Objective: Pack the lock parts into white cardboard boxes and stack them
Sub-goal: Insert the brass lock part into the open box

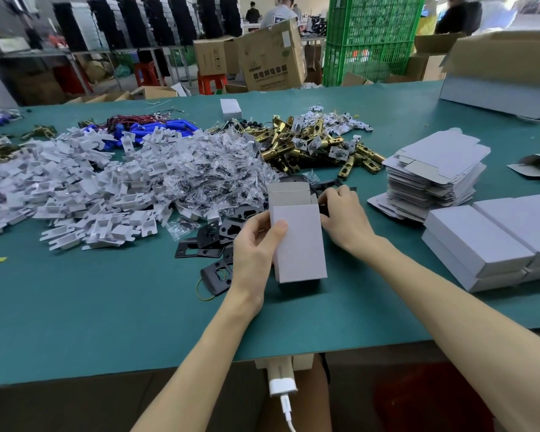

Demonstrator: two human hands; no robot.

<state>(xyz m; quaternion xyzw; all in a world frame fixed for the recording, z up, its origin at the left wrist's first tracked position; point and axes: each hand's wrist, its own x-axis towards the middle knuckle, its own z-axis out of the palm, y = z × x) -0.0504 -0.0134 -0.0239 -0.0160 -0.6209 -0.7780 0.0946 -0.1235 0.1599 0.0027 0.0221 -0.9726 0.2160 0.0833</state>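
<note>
A white cardboard box (300, 241) stands on the green table (106, 307) with its top flap open. My left hand (256, 247) grips its left side, thumb on the front face. My right hand (345, 213) is at the box's open top right edge, fingers curled over a black plate (325, 185) there. Black metal plates (212, 238) lie scattered left of the box. Behind them are heaps of white plastic parts (75, 188), small clear bags of screws (219, 169) and brass latch bolts (309, 148).
Flat unfolded box blanks (434, 176) are piled at the right. Closed white boxes (493, 241) are stacked at the near right. Blue battery packs with wires (150, 127) lie at the back left. A large open carton (505, 73) sits at the far right. People work beyond the table.
</note>
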